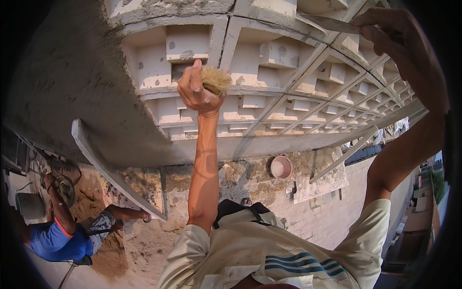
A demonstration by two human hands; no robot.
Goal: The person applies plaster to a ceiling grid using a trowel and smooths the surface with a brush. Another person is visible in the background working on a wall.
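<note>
At a pale block lattice [279, 54], our left hand [196, 91] pinches a tan bristly pad [216, 80]; our right hand [403, 38] pinches a flat blade [332, 23], farther right; we'd do best with light, even strokes. We should spare the edges.

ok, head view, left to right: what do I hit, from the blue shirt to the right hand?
Co-worker in blue shirt → left hand gripping shaggy tan pad → pinkish bucket → thin flat blade → right hand holding that blade.
</note>
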